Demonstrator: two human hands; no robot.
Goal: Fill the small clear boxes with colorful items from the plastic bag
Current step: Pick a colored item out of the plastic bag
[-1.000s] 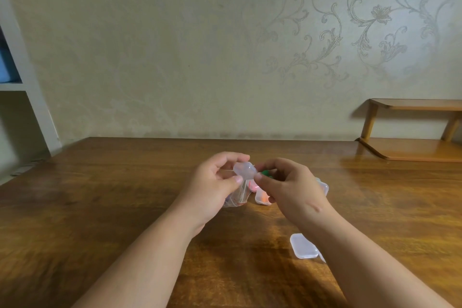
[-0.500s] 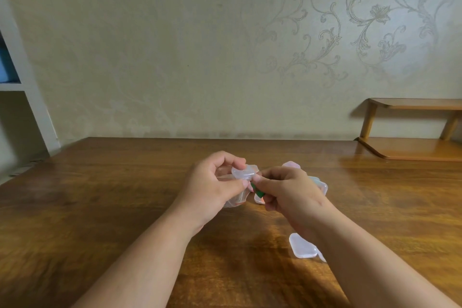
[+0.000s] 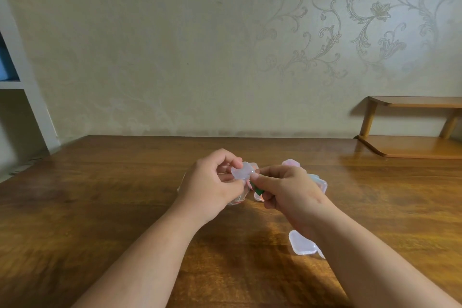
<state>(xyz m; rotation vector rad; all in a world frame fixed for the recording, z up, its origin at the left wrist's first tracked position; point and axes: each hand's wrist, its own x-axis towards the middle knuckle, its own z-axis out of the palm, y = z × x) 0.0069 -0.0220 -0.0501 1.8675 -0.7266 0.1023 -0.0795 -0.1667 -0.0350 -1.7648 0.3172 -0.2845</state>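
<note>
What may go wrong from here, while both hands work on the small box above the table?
1. The left hand holds the small clear box only by fingertips above the table; it may slip and fall.
2. The green item is tucked in the right hand while that hand also touches the box; it may drop.
3. The right forearm lies just over a second clear box; a pull back may knock it.

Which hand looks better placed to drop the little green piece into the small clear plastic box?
The right hand. It holds the small green piece right beside the small clear plastic box, which the left hand grips, so the left likely just steadies it.
</note>
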